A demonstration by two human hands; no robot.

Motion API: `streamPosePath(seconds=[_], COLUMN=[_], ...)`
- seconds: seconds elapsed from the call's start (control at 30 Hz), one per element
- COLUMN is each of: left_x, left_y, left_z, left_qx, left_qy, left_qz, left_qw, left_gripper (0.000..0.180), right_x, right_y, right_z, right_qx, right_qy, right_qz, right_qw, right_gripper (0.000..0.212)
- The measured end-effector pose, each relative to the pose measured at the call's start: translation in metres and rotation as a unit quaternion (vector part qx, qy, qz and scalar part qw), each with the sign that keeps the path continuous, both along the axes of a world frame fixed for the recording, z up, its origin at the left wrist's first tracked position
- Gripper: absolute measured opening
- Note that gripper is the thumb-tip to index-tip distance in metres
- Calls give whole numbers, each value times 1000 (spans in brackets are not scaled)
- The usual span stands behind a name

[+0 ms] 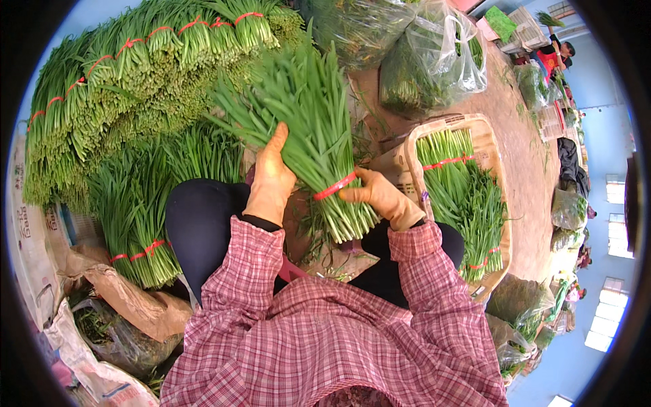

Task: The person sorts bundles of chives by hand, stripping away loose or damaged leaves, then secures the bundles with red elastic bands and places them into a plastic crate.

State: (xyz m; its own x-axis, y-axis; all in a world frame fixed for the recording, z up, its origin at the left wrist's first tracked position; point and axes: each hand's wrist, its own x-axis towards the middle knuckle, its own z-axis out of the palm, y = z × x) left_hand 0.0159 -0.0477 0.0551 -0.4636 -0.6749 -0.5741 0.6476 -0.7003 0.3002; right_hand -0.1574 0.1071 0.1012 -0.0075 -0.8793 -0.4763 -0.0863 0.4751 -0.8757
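A big bunch of garlic chives (305, 119) hangs tilted in front of me, leaves up and to the left, pale stem ends down to the right. A red band (335, 186) circles it near the stems. My left hand (272, 178), in an orange-tan glove, grips the leafy part from the left, thumb on top and fingers hidden behind. Gloved alike, my right hand (385, 197) clasps the stems from the right, just beside the band. Close to my right knee, a beige plastic crate (510, 203) contains more banded chives (461, 190).
Banded chives (146, 74) are piled high at the far left, with further bunches (139, 210) beside my left knee. Clear plastic bags of greens (430, 68) stand beyond the crate. Brown paper (139, 295) lies at lower left. Another person (557, 55) is at the far right.
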Motion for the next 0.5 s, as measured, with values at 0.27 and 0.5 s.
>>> streamPosePath(seconds=[0.27,0.5], left_x=[36,24], left_y=[14,54], left_z=[29,67], left_qx=[-582,-827], left_qy=[-507,-322], left_qz=[-197,-196], left_qw=[605,418], left_gripper=[108,95], right_x=[-1,7], right_y=[5,13], right_z=[11,23], right_qx=[99,104], right_qy=[-294,-500], right_qz=[-204,-223], right_qw=[928,830], right_gripper=[49,68])
